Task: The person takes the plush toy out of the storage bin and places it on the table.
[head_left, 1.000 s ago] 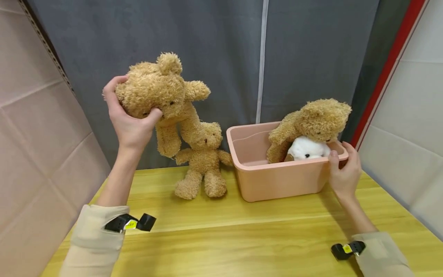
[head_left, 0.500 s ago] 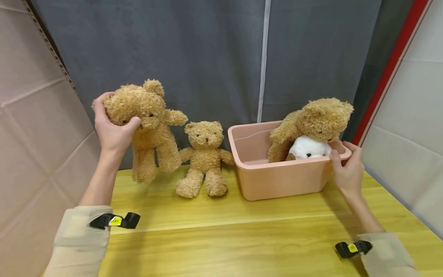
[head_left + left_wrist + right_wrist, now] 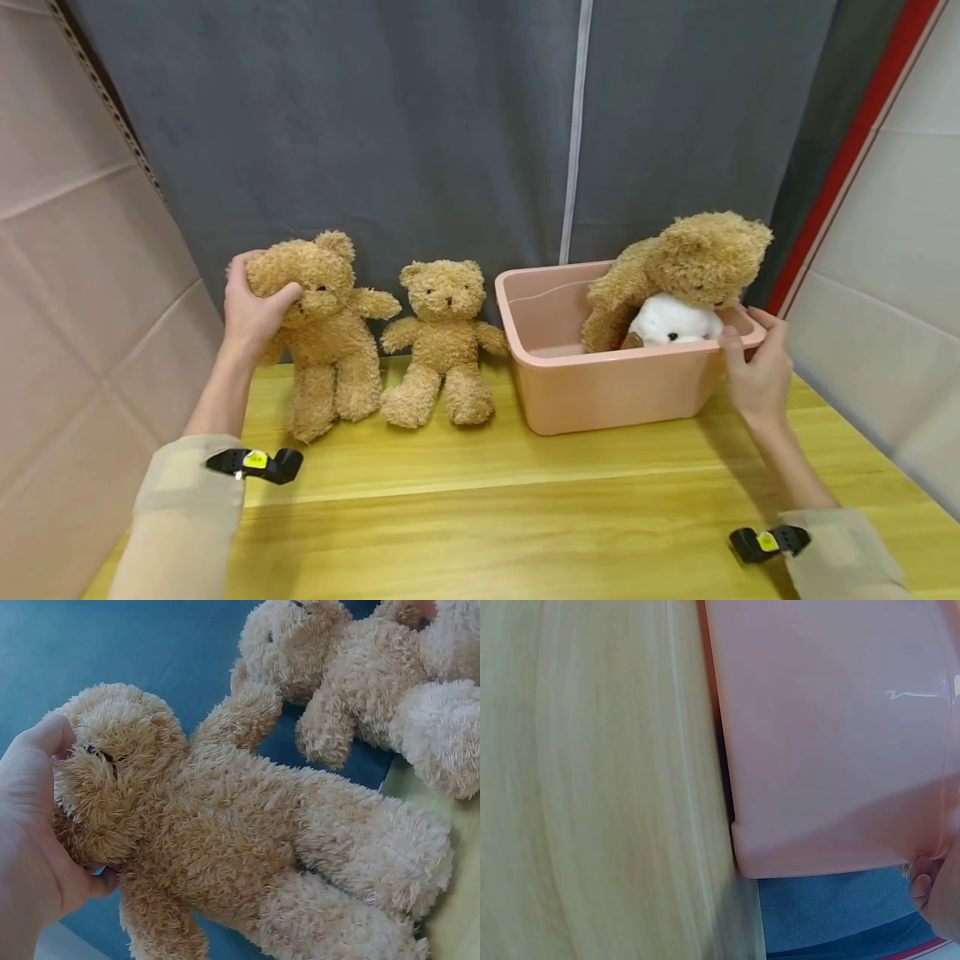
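My left hand (image 3: 253,304) grips the head of a curly tan teddy bear (image 3: 326,333), thumb across its face and fingers behind. The bear hangs upright with its feet at the tabletop, on the left. Beside it a smaller tan teddy bear (image 3: 446,342) sits against the grey curtain. With thumb and fingers, my right hand (image 3: 761,375) holds the right rim of a pink plastic bin (image 3: 607,392). Inside the bin, another tan teddy bear (image 3: 705,258) leans over a white plush toy (image 3: 671,321), whose lower part is hidden by the bin wall.
The wooden table (image 3: 480,525) carries everything. A grey curtain (image 3: 375,125) hangs behind the toys. Pale padded panels stand at the left (image 3: 97,275) and right (image 3: 885,292), with a red strip (image 3: 847,167) along the right one.
My left hand has brought its bear left and down, from in front of the curtain and above the smaller bear to the tabletop. The right hand keeps its hold on the bin.
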The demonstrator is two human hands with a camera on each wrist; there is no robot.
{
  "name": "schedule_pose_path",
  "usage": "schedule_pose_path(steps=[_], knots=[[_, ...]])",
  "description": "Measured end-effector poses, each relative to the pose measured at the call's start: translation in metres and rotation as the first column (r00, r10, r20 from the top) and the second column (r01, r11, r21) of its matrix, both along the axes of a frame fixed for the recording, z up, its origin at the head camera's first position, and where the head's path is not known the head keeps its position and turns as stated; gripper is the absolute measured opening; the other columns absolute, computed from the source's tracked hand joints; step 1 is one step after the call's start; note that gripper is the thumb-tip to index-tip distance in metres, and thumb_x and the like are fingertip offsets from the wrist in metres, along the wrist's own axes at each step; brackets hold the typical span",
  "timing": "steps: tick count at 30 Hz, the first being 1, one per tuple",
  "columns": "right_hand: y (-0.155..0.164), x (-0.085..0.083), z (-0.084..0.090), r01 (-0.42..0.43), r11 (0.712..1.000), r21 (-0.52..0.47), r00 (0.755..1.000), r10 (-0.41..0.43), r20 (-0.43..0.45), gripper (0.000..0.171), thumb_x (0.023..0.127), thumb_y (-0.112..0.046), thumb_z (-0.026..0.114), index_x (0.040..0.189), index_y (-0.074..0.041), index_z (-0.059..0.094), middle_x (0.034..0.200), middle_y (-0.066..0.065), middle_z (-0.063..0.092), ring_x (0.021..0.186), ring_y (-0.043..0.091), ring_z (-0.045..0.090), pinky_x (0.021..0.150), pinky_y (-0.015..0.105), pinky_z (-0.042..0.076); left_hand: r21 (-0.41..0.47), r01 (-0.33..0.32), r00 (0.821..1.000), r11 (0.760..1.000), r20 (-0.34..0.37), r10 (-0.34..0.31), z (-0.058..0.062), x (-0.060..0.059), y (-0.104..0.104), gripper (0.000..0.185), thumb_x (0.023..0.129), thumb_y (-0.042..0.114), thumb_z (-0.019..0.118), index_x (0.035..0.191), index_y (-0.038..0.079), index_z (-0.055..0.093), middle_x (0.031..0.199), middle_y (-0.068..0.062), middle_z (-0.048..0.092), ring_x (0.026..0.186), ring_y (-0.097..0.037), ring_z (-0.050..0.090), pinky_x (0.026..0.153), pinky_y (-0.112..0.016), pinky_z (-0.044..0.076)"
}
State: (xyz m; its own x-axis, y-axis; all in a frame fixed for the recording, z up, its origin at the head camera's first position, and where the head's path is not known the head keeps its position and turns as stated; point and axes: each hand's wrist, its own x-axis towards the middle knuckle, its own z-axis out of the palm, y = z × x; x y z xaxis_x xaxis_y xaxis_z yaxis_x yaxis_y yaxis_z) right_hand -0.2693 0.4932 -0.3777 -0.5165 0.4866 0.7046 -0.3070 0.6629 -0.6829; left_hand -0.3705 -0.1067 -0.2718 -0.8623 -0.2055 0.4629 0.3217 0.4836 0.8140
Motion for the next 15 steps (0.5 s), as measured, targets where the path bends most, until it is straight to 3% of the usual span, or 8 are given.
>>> schedule_pose_path(steps=[3, 6, 11, 15], knots=[[0.0, 0.001, 0.001, 0.006, 1.0, 0.003, 1.0, -0.006, -0.004, 0.051, 0.097, -0.027, 0.057, 0.14, 0.0, 0.05, 0.108, 0.027, 0.065, 0.08, -0.006, 0.045, 0.069, 0.017, 0.032, -0.032, 0.018, 0.997, 0.999, 0.077, -0.016, 0.002, -0.005, -0.003, 0.068, 0.092, 0.026, 0.061, 0.153, 0.015, 0.033, 0.154, -0.016, 0.031, 0.123, -0.029, 0.037, 0.09, -0.046, 0.035], [0.0, 0.001, 0.001, 0.01, 1.0, 0.011, 1.0, -0.009, -0.005, 0.052, 0.097, -0.027, 0.056, 0.14, 0.0, 0.05, 0.11, 0.028, 0.065, 0.081, -0.005, 0.045, 0.069, 0.018, 0.032, -0.05, 0.054, 0.99, 0.997, 0.133, -0.047, -0.004, -0.011, -0.004, 0.073, 0.092, 0.027, 0.062, 0.155, 0.013, 0.029, 0.157, -0.019, 0.028, 0.131, -0.036, 0.035, 0.096, -0.055, 0.036], [0.0, 0.001, 0.0, 0.016, 1.0, 0.012, 1.0, -0.016, -0.01, 0.051, 0.097, -0.026, 0.056, 0.141, 0.0, 0.05, 0.109, 0.029, 0.065, 0.08, -0.005, 0.044, 0.069, 0.021, 0.032, -0.068, 0.159, 0.968, 0.985, 0.208, -0.142, -0.024, -0.021, -0.003, 0.076, 0.096, 0.027, 0.061, 0.159, 0.012, 0.021, 0.164, -0.021, 0.013, 0.146, -0.044, 0.019, 0.105, -0.066, 0.03], [0.0, 0.0, 0.0, 0.014, 1.0, 0.017, 1.0, -0.014, -0.006, 0.051, 0.098, -0.027, 0.055, 0.141, 0.0, 0.05, 0.108, 0.029, 0.064, 0.079, -0.004, 0.044, 0.069, 0.022, 0.033, -0.069, 0.195, 0.954, 0.978, 0.245, -0.173, -0.041, -0.027, -0.003, 0.076, 0.101, 0.027, 0.056, 0.162, 0.015, 0.014, 0.167, -0.019, 0.001, 0.15, -0.045, 0.005, 0.11, -0.07, 0.023]])
